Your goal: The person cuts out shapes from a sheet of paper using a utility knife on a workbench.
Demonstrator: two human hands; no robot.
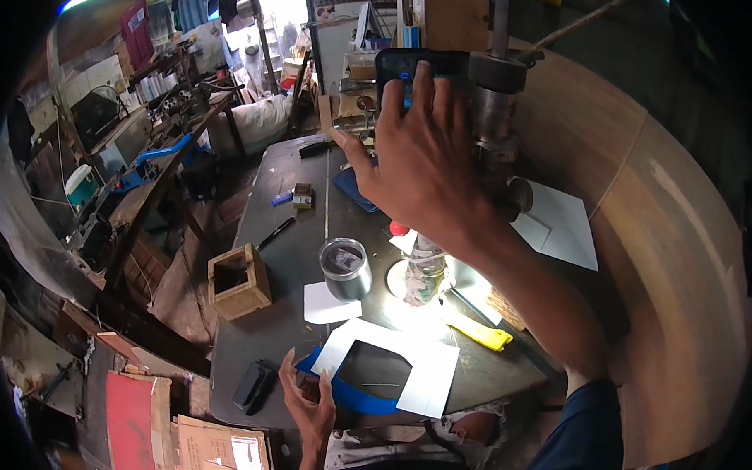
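My right hand (427,154) is raised with its fingers spread, in front of a dark phone (387,65) with a lit screen. Its fingertips overlap the screen; whether they press it I cannot tell. Low at the table's near edge, my left hand (309,403) has thumb and fingers apart, at the left end of a curved blue piece (361,399). The thumb tip meets the edge of a white angular sheet (430,366) with a large cutout, which lies partly over the blue piece. To its right lies a yellow-handled tool (479,332), probably a cutter.
On the dark table (287,184) stand a steel tumbler (345,269), a wooden box (238,281) and a camouflage-patterned object (425,275) beside a bright light. A black case (255,387) lies near the left edge. A metal post (493,115) rises at right, before a curved wooden panel (674,224).
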